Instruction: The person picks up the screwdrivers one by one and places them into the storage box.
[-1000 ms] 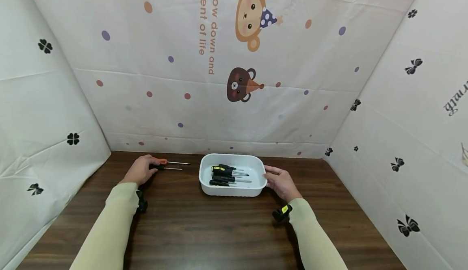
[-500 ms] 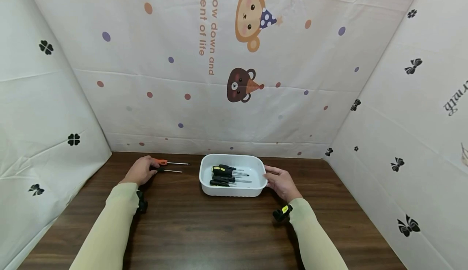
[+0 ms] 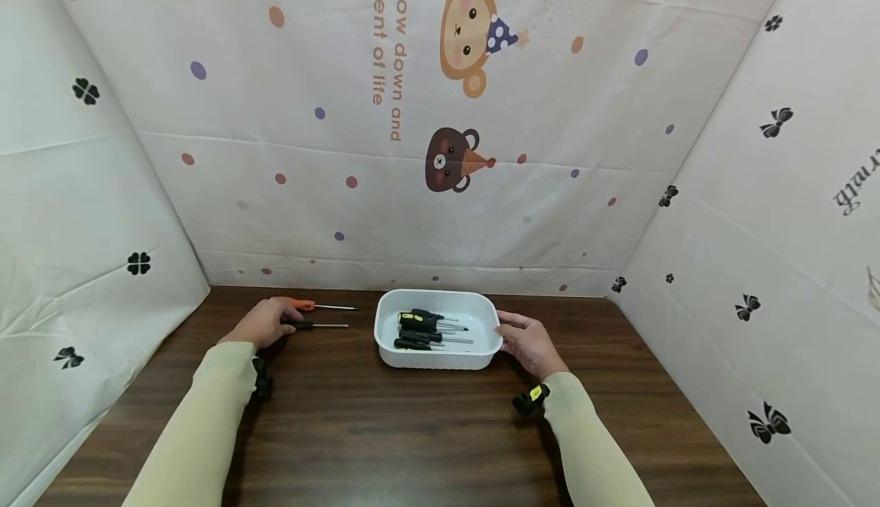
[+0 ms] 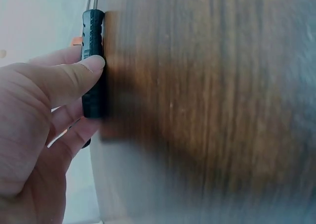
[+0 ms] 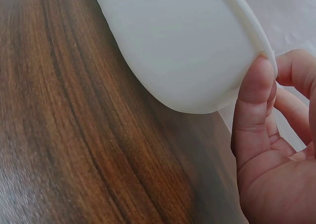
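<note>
My left hand [image 3: 261, 325] pinches the black handle of a screwdriver [image 4: 92, 93] between thumb and fingers, low over the table at the back left. Its thin metal shaft points right in the head view. Just beyond it lies an orange-handled screwdriver [image 3: 302, 305], partly hidden by the hand. My right hand [image 3: 529, 345] grips the right end of a white plastic bin [image 5: 187, 93], thumb at the rim and fingers on the outer side. Inside the bin, several black-handled screwdrivers [image 3: 419, 324], some with yellow marks, lie side by side with shafts pointing right.
The dark wood table [image 3: 385, 431] runs up to a white printed cloth [image 3: 385, 217] at the back. Similar cloth walls stand at the left [image 3: 76, 209] and right [image 3: 742, 247]. The bin sits near the table's back edge.
My left hand has drawn the black screwdriver slightly toward me and a little right, widening its gap from the orange one. The right hand and the bin have stayed in place.
</note>
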Demonstrator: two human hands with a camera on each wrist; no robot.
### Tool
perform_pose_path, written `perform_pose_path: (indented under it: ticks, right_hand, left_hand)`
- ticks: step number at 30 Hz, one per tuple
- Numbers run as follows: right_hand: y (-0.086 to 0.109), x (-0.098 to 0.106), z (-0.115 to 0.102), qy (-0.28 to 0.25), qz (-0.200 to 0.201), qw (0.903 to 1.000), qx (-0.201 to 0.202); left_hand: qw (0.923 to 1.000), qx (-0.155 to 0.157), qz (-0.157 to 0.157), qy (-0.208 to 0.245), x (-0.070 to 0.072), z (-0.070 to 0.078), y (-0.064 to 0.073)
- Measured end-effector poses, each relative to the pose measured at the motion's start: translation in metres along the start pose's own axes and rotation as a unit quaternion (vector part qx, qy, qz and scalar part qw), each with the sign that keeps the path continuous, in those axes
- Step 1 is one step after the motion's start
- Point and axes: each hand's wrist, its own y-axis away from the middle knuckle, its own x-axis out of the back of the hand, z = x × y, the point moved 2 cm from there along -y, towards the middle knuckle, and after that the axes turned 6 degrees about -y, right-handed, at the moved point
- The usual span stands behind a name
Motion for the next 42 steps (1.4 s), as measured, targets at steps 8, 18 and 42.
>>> perform_pose_path:
  ticks: [8,18,42]
  right_hand:
    - [0.001,0.0,0.0,0.009,0.006,0.9999,-0.005]
    - [0.0,0.001,0.003,-0.003,0.01,0.9999,-0.001]
    - [-0.003,0.002,0.002,-0.002,0.012,0.9999,-0.005]
  left_hand:
    - [0.9996,-0.026,-0.01,-0.007,0.0,0.002,0.003]
    - [0.9995,-0.025,0.001,0.018,-0.001,0.011,0.011]
    - [0.9876,-0.053,0.128,0.073,0.024,0.061,0.014]
